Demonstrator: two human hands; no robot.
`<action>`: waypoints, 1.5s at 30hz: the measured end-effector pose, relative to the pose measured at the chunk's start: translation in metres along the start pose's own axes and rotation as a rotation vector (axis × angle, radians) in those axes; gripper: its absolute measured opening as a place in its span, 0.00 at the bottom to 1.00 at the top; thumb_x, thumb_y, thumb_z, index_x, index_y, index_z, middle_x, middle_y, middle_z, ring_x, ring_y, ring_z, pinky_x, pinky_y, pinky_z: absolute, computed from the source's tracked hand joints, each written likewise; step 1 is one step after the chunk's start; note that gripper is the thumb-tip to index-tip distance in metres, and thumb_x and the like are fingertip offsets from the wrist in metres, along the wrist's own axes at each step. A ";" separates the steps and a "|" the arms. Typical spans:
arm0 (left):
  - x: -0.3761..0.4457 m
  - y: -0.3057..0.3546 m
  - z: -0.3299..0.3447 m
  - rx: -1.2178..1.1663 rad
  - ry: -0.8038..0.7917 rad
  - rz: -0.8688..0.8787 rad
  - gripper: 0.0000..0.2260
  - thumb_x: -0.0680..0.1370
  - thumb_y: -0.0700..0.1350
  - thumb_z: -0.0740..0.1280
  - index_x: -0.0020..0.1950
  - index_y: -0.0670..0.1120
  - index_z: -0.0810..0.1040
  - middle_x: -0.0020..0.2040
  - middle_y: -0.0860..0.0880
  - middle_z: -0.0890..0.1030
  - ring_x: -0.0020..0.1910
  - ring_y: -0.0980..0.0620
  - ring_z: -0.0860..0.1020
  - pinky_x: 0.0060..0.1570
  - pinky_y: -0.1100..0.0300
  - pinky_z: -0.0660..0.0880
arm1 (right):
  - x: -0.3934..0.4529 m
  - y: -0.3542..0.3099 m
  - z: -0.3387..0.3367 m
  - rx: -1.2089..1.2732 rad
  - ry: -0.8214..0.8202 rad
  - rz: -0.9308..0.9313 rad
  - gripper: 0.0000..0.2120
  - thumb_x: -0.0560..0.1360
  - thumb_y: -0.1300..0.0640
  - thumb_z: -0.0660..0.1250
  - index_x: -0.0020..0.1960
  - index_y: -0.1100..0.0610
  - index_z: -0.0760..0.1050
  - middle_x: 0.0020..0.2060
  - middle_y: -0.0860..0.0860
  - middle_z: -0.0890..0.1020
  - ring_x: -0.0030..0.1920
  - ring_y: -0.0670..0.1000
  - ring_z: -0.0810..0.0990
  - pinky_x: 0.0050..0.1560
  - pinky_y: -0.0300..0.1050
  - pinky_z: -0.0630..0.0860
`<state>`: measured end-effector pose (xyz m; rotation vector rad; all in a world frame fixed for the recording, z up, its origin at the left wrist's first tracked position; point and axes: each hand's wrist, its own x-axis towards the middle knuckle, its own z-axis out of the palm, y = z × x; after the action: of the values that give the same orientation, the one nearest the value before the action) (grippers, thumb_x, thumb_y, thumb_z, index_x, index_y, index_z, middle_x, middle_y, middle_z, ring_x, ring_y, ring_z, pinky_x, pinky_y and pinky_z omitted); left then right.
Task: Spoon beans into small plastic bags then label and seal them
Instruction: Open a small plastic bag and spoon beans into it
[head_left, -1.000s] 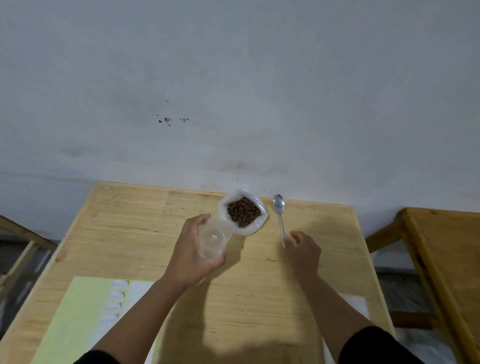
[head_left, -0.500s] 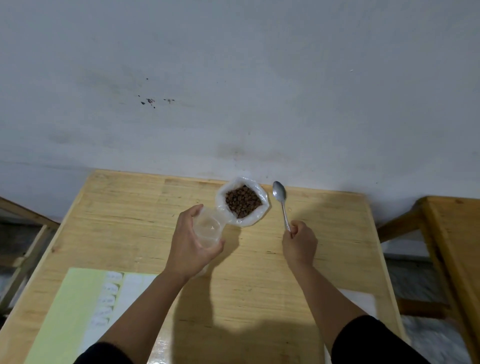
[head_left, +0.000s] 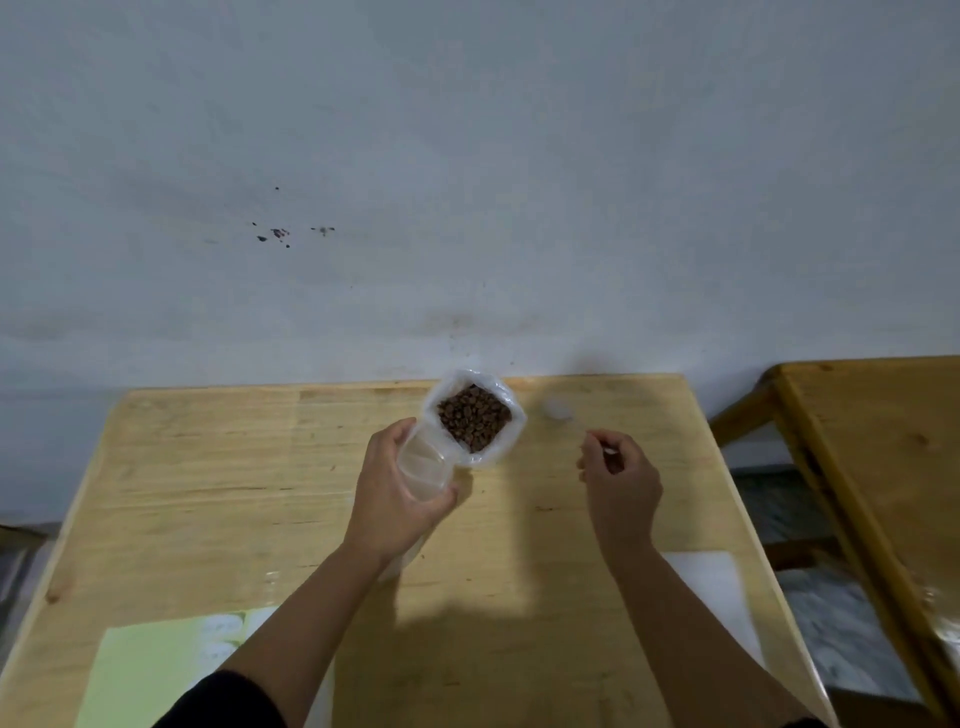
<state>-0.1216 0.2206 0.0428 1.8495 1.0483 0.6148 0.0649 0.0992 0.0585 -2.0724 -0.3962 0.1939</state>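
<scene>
An open white plastic bag of brown beans (head_left: 474, 423) stands near the far edge of the wooden table (head_left: 218, 467). Just left of and in front of it, my left hand (head_left: 397, 496) grips a small clear plastic bag (head_left: 425, 465) with its mouth held open beside the bean bag. To the right, my right hand (head_left: 621, 475) pinches the handle of a metal spoon (head_left: 558, 408), whose bowl is a motion-blurred patch lifted off the table, right of the bean bag.
A pale green sheet with white labels (head_left: 171, 665) lies at the near left of the table. A white sheet (head_left: 711, 587) lies at the near right. A second wooden table (head_left: 883, 441) stands to the right. A grey wall rises behind.
My right hand has reached the spoon, closed on its handle and lifted it off the table. My left hand keeps holding the small bag by the bean bag.
</scene>
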 end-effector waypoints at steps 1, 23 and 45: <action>0.001 -0.001 -0.001 -0.010 -0.012 0.003 0.38 0.64 0.50 0.78 0.69 0.46 0.64 0.61 0.56 0.66 0.59 0.60 0.67 0.57 0.68 0.65 | -0.004 -0.007 -0.002 0.022 0.018 -0.039 0.03 0.75 0.56 0.66 0.45 0.52 0.78 0.33 0.50 0.82 0.36 0.50 0.81 0.42 0.44 0.78; 0.025 -0.016 -0.008 -0.041 -0.122 -0.037 0.41 0.65 0.51 0.77 0.72 0.48 0.59 0.64 0.55 0.62 0.60 0.61 0.65 0.47 0.81 0.60 | -0.020 -0.013 0.060 0.257 0.077 0.378 0.14 0.80 0.59 0.54 0.49 0.60 0.79 0.32 0.53 0.76 0.32 0.50 0.73 0.32 0.45 0.70; 0.011 -0.011 -0.006 0.054 -0.118 0.029 0.43 0.65 0.54 0.77 0.73 0.48 0.57 0.64 0.56 0.61 0.60 0.62 0.62 0.52 0.79 0.60 | -0.035 -0.044 0.001 0.440 -0.269 0.168 0.15 0.81 0.59 0.54 0.44 0.57 0.78 0.29 0.51 0.71 0.27 0.44 0.66 0.27 0.37 0.64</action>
<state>-0.1252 0.2355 0.0358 1.9262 0.9704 0.4925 0.0229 0.1083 0.0954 -1.6462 -0.3069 0.6098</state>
